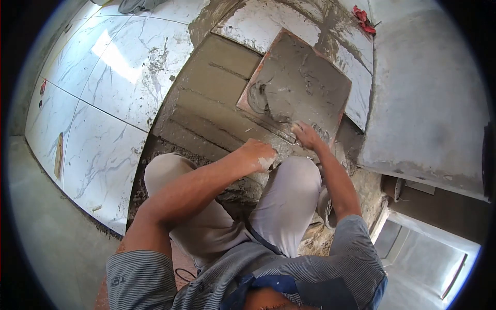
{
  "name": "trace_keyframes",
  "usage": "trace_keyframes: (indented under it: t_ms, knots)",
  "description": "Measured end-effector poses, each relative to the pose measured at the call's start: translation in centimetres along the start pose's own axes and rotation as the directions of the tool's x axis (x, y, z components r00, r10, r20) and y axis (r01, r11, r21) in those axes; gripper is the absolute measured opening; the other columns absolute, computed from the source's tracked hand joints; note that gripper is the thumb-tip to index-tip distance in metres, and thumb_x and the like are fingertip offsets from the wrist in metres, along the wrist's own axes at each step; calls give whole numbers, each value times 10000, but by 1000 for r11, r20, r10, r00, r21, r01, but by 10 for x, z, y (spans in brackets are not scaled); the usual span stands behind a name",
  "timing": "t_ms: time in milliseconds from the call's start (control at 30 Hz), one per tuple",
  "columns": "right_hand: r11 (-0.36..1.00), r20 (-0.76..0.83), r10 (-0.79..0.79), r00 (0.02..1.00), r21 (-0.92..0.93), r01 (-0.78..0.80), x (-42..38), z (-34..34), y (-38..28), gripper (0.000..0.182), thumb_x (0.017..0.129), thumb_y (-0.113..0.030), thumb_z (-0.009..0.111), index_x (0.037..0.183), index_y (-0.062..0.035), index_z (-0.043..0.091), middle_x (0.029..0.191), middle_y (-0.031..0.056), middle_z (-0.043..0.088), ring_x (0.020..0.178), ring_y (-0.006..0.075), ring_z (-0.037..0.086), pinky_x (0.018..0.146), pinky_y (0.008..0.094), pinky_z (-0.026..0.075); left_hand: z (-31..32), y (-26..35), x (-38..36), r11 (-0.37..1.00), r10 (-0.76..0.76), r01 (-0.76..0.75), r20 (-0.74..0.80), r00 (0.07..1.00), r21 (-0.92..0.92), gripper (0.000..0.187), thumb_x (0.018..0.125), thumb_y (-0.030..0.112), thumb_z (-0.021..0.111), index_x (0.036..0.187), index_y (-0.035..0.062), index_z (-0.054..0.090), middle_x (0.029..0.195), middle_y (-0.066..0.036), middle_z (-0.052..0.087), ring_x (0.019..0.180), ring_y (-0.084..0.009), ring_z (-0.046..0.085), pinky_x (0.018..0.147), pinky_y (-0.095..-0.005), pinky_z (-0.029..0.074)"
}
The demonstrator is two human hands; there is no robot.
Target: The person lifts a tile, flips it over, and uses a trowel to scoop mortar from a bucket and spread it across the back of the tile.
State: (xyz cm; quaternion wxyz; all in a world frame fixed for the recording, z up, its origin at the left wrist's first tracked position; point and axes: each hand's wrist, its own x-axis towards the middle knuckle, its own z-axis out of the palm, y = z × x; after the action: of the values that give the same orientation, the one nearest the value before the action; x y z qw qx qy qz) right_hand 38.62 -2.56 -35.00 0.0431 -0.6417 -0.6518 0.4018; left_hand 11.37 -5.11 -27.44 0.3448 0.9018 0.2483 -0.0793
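A square tile, its reddish edges showing, lies tilted under a coat of wet grey mortar, with a rounded smear near its left corner. My right hand is closed at the tile's lower edge, and what it grips is too small to make out. Just left of it, my left hand is closed above the mortar bed near my knee, its fingers partly hidden and whitish with mortar. Grooved wet mortar spreads beneath and left of the tile.
White marbled floor tiles extend along the left, with a wood sliver on them. A red scrap lies at the upper right. Beside it stands a grey concrete surface. A pale framed panel shows at the lower right.
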Motion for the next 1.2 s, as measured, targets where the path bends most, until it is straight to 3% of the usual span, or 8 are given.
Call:
trace_keyframes:
  t_ms: [233,300,433,533,633,700,900,1200]
  knots:
    - [933,-34,-70,997,-355,53,11,-2,40,559,861,-481,460,1254,-84,441,993,244,599,895,382,595,799,444,459,0,-2,7,1000,18,-18,-9,1000,4,334,749,227,628,1025,47,576,964,-169,597,917,-344,594,761,-442,464]
    - [916,-27,109,994,-385,-111,34,-13,33,554,862,-486,450,1251,-91,443,1085,263,559,1049,423,509,893,477,402,1,0,7,1000,-24,24,9,1000,-5,364,775,281,625,1043,41,570,989,-179,587,926,-347,590,765,-448,471]
    - [922,-353,-89,931,-383,-57,87,-30,56,490,865,-453,479,1162,-65,499,1038,268,571,1008,419,533,847,471,423,1,-1,0,999,8,-9,-27,1000,-36,415,783,328,621,1069,35,556,1007,-184,583,935,-351,585,771,-448,477]
    - [916,-297,67,953,-361,-176,106,-69,28,512,868,-459,470,1200,-70,487,1062,257,573,1023,411,534,867,460,417,-7,1,-1,998,-61,61,45,997,-8,425,796,331,607,1081,24,540,1000,-183,583,930,-355,585,776,-442,479]
    - [930,-84,364,928,90,-357,90,-73,0,481,877,-439,435,1236,-120,472,1090,240,568,1025,408,533,891,456,415,-11,3,-1,996,-93,94,84,992,-9,453,817,342,581,1136,27,508,1022,-182,573,927,-356,586,773,-444,479]
    - [925,-194,-211,958,-356,132,92,-54,55,453,882,-433,425,1206,-125,499,1056,216,592,1008,385,549,858,471,431,-12,3,-3,996,-82,84,81,993,-13,461,820,343,578,1151,31,501,1031,-185,570,929,-357,586,774,-446,478]
    - [764,27,10,1000,-645,10,28,-43,-1,422,890,-425,408,1190,-140,494,1028,195,603,1001,366,558,837,469,447,-8,4,5,999,-43,42,119,992,13,502,824,344,570,1213,42,470,1058,-191,558,949,-361,577,789,-439,471]
    - [808,-276,121,954,-531,-256,108,-104,11,377,896,-409,393,1173,-171,487,1062,213,579,1004,382,552,838,477,444,-18,9,6,997,-78,78,102,992,5,541,824,343,567,1248,31,442,1092,-183,550,963,-353,572,809,-423,465]
